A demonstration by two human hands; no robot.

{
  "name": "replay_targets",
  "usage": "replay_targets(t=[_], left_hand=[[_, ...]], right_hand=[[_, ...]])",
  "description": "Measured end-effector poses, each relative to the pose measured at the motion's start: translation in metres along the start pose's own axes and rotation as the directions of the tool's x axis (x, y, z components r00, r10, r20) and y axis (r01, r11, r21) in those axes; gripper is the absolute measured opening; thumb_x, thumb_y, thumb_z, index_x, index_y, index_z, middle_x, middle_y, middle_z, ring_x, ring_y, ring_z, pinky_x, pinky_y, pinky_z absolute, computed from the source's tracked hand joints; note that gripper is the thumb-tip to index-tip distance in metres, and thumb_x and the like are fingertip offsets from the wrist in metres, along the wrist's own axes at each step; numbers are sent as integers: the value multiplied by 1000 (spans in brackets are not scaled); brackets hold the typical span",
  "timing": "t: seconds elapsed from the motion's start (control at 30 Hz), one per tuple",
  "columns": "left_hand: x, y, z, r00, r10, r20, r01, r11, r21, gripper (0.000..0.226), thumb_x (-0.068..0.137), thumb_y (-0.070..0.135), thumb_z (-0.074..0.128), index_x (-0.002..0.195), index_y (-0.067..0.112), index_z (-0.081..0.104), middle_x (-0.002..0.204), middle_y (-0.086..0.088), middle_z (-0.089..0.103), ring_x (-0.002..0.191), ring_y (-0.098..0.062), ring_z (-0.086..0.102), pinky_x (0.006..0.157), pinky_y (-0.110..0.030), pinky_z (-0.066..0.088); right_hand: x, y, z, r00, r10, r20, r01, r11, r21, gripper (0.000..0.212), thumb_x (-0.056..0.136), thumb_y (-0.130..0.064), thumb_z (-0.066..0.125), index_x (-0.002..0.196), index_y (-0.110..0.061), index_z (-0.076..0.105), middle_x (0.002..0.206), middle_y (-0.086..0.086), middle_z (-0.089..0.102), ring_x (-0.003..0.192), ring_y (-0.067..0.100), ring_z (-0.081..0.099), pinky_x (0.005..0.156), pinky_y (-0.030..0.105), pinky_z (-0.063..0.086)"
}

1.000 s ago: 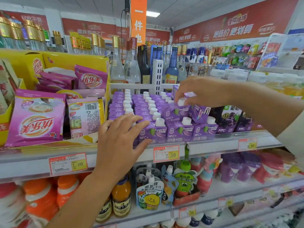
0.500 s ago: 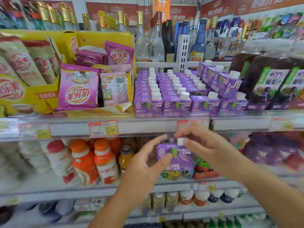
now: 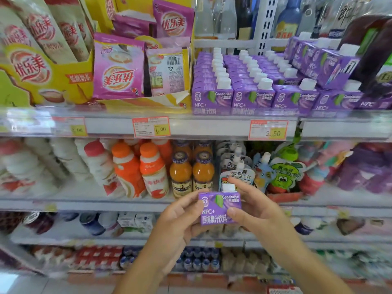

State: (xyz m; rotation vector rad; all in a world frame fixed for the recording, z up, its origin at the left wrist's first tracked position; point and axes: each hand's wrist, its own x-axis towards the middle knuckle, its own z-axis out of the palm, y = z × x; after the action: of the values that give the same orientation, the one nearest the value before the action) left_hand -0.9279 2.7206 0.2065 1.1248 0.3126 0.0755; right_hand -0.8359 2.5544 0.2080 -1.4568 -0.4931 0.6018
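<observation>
A small purple juice carton (image 3: 219, 209) with a white cap is held upright in front of the shelves, its front label facing me. My left hand (image 3: 180, 219) grips its left side with fingers curled behind it. My right hand (image 3: 254, 211) grips its right side, thumb on the front and a finger by the cap. Rows of the same purple cartons (image 3: 244, 81) stand on the upper shelf (image 3: 212, 126), above and slightly right of my hands.
Pink milk-tea sachets (image 3: 118, 71) sit in a yellow display box at the upper left. Orange and white bottles (image 3: 135, 170), juice bottles (image 3: 191, 175) and pouches (image 3: 239, 172) fill the shelf behind my hands. Glass bottles (image 3: 222, 15) stand further back. Cans and small bottles line the lower shelves.
My right hand took a purple carton off the upper shelf and brought it down. My left hand left the shelf edge and joined it, and both now hold the carton lower, front side toward me.
</observation>
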Motion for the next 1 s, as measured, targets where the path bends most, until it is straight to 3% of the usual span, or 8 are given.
replay_targets(t=[0.13,0.3,0.5,0.6,0.7,0.83,0.93,1.0], left_hand=[[-1,-5,-2,1000,22,-13,-21,1000,16,40,84,19,56,122,7,60,112,-16,73,95,-24,72,73,-28,59],[1,-11,1,998,42,-56,-45,997,-58,40,83,22,54,119,10,63,110,-14,73,92,-21,72,70,-27,59],[0,-17,14,997,25,-66,-27,999,-23,32,95,20,45,112,11,70,110,-10,74,99,-21,72,72,-28,59],[5,-16,13,995,49,-87,-36,990,138,27,94,20,55,116,20,70,111,0,74,102,-15,70,78,-24,56],[12,-18,16,999,0,-48,8,988,154,39,85,35,62,124,29,62,115,10,72,108,-10,68,86,-26,53],[13,-18,19,998,-67,20,66,996,63,34,92,30,53,121,17,67,110,-9,74,97,-18,69,83,-30,56],[10,-19,13,999,-31,18,29,995,96,32,94,26,54,121,15,67,115,-12,72,104,-23,67,98,-39,52],[10,-18,9,1000,-15,16,13,996,83,38,89,23,57,125,12,62,117,-9,72,109,-22,67,93,-33,55]], right_hand=[[-2,1,7,997,2,-79,-2,1000,4,55,76,-20,71,126,-35,55,106,-5,71,97,14,69,66,26,57],[-7,12,18,971,-139,-196,73,948,-311,33,82,-30,69,107,-41,51,101,-30,61,92,6,66,71,36,59],[-9,19,29,987,-93,-134,58,967,-249,71,63,-29,89,113,-43,42,98,-17,62,82,4,64,73,15,50],[-9,21,27,980,-130,-153,94,971,-220,61,65,-33,86,110,-42,47,103,-4,63,90,13,64,77,26,54],[-11,17,26,994,-72,-81,70,997,-25,54,79,-16,77,120,-30,45,103,-16,66,97,7,65,78,20,53],[-16,17,27,998,-44,-40,43,999,-19,39,90,-39,57,127,-42,46,114,-31,62,110,-6,59,86,11,46],[-14,18,23,994,-64,-87,60,997,-50,38,89,-30,50,126,-34,50,109,-25,67,104,-4,63,81,11,48],[-11,18,15,986,-47,-162,44,999,-22,34,90,-24,51,123,-30,52,102,-19,71,94,0,66,74,14,52]])
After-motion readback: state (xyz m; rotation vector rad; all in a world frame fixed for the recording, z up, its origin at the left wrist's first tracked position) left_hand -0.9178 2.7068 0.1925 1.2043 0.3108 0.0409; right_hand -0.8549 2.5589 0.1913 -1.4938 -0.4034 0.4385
